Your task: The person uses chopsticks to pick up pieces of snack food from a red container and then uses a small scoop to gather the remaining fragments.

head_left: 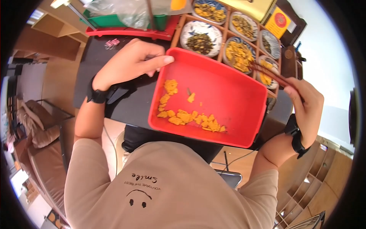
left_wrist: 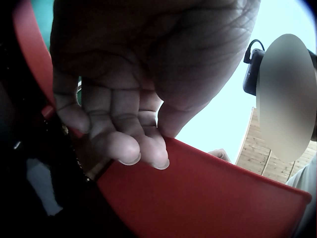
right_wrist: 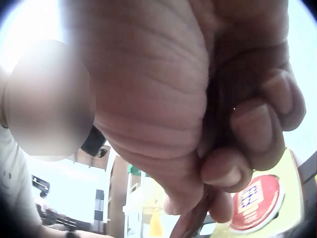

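My left hand grips the upper left corner of a red plastic bin, thumb over the rim. In the left wrist view, curled fingers meet the bin's wall. Orange-yellow flaky pieces lie along the bin's near and left sides, with a few in the middle. My right hand holds brown wooden chopsticks, pinched between thumb and fingers in the right wrist view. Their tips reach the edge of a patterned bowl heaped with similar yellow pieces.
A wooden divided tray behind the bin holds several patterned bowls of yellow or dark dried pieces. A red tray with a green container and plastic bag stands at the back left. Pink clips lie on the dark table.
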`<state>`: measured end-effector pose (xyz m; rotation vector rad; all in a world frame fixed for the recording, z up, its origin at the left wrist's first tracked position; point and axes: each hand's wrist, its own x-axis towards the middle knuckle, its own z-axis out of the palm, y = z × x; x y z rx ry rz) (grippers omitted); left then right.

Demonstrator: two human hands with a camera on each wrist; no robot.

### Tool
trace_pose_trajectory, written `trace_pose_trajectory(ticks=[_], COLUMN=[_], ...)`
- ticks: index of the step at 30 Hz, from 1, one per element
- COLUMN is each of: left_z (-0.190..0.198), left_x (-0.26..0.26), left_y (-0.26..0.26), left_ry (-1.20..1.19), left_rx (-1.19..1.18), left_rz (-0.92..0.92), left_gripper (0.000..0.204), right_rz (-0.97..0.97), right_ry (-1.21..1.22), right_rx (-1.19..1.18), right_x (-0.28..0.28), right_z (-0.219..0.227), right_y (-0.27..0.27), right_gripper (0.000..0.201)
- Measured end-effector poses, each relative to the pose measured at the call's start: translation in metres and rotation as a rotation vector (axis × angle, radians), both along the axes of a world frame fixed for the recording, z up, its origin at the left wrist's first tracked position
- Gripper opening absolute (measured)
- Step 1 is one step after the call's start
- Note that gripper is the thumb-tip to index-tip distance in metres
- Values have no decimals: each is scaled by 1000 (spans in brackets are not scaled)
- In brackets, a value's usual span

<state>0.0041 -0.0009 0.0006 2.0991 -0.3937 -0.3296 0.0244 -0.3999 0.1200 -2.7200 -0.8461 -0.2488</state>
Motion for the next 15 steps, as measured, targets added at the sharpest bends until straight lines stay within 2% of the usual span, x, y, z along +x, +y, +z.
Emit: trace_pose_trajectory(ticks=[5,9,15], left_z=[0,-1,-3], left_x=[1,2,1], left_y=[0,0,0], left_ry=[-42,-65,-66], left_rx=[-24,11,-24], left_rz=[-59,-58,-52], left_gripper=[45,47,49], right_rz=[309,431,427], right_ry=[161,62,110], right_rx=[-146,-83,-117], right_x=[-8,-8,-12], right_z=[-23,-46,-54], right_y=[37,57,67], right_gripper=[21,27,36])
